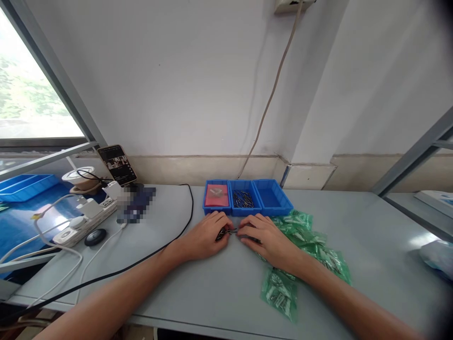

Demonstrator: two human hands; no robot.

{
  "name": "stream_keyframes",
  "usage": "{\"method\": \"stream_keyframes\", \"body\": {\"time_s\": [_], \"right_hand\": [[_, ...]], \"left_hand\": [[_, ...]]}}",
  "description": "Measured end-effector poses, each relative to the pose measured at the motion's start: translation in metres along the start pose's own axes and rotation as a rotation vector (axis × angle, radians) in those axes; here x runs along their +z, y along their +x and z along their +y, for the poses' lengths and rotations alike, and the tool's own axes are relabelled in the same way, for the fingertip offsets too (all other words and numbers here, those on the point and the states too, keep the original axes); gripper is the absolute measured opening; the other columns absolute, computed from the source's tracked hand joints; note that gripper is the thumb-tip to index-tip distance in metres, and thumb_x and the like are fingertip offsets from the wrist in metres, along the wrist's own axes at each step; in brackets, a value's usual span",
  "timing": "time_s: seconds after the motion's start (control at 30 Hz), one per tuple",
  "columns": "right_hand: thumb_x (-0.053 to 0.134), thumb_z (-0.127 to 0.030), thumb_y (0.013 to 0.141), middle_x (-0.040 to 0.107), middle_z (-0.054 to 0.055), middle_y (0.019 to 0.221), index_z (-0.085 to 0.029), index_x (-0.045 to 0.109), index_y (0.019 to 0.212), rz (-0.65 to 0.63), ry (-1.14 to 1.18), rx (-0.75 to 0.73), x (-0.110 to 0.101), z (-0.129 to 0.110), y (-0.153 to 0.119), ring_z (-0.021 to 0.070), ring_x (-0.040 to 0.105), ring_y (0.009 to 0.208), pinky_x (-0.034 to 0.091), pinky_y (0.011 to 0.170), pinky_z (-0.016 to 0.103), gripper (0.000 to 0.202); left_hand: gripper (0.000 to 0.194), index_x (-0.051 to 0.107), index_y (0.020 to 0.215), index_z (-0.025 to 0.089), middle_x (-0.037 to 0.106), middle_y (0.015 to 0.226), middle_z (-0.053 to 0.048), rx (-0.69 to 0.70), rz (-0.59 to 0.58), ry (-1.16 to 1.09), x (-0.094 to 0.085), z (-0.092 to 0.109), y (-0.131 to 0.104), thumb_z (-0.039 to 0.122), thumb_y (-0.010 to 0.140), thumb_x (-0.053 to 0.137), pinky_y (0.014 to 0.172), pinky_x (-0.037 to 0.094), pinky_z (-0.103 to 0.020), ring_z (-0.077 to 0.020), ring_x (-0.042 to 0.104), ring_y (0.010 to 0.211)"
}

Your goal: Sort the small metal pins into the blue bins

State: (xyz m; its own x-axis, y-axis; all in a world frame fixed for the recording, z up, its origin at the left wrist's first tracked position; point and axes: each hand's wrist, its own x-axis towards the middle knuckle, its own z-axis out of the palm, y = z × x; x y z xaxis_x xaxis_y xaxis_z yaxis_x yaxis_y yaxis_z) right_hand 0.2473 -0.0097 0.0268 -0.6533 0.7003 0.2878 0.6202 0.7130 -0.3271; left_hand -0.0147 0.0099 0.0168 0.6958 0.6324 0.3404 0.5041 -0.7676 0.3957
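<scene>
My left hand [210,234] is closed around several small, dark, slender metal pieces [221,233]. They look like screws or bits, but are too small to tell. My right hand [264,237] is just beside it, thumb and fingers pinched at the tip of a thin metal piece [232,231] that bridges the two hands. More dark metal shows under the right fingers, partly hidden. Behind the hands sits the middle blue bin [244,212], with loose dark metal pieces [243,199] in it. Green plastic bags [283,290] of small metal parts lie around my right forearm.
The left blue bin [216,209] holds a red piece with a small clear packet on it; another blue bin [271,196] adjoins at right. A black cable [148,258] runs under my left forearm. Left are a power strip [74,231], mouse [95,237], phone [117,164] and cup [83,178].
</scene>
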Motion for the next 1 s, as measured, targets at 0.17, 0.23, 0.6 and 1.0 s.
{"method": "stream_keyframes", "body": {"time_s": [0.17, 0.23, 0.6, 1.0], "right_hand": [[0.057, -0.027, 0.111, 0.075, 0.006, 0.131, -0.029, 0.078, 0.122, -0.007, 0.067, -0.038, 0.0020, 0.0014, 0.0003, 0.0286, 0.061, 0.119, 0.047, 0.106, 0.048, 0.024], [0.055, -0.027, 0.112, 0.076, 0.005, 0.129, -0.029, 0.078, 0.124, -0.014, 0.084, -0.037, 0.0009, 0.0007, 0.0005, 0.0285, 0.061, 0.118, 0.048, 0.106, 0.048, 0.026], [0.064, -0.019, 0.107, 0.077, 0.004, 0.103, -0.023, 0.072, 0.102, 0.023, -0.016, 0.033, 0.0019, 0.0026, 0.0010, 0.0257, 0.061, 0.097, 0.046, 0.089, 0.041, 0.010], [0.066, -0.016, 0.103, 0.071, 0.002, 0.096, -0.024, 0.061, 0.096, 0.090, -0.019, 0.146, 0.0009, 0.0005, 0.0021, 0.0259, 0.060, 0.092, 0.044, 0.085, 0.039, 0.012]], "left_hand": [[0.014, 0.060, 0.115, 0.021, 0.066, 0.110, -0.006, 0.009, 0.009, -0.057, 0.0025, -0.0018, 0.0005, 0.015, 0.104, 0.054, 0.095, 0.048, -0.035, -0.0222, 0.060, 0.102], [0.013, 0.060, 0.115, 0.022, 0.066, 0.111, -0.005, 0.006, 0.010, -0.071, 0.0042, -0.0033, 0.0005, 0.015, 0.105, 0.054, 0.095, 0.048, -0.035, -0.0217, 0.060, 0.102], [0.010, 0.061, 0.115, 0.021, 0.066, 0.112, -0.006, 0.005, 0.019, -0.046, 0.0076, -0.0083, 0.0005, 0.018, 0.106, 0.056, 0.095, 0.049, -0.034, -0.0221, 0.060, 0.104], [0.022, 0.069, 0.128, 0.023, 0.063, 0.113, -0.007, 0.030, -0.009, 0.008, 0.0035, -0.0049, 0.0015, 0.024, 0.110, 0.057, 0.097, 0.049, -0.035, -0.0221, 0.059, 0.107]]}}
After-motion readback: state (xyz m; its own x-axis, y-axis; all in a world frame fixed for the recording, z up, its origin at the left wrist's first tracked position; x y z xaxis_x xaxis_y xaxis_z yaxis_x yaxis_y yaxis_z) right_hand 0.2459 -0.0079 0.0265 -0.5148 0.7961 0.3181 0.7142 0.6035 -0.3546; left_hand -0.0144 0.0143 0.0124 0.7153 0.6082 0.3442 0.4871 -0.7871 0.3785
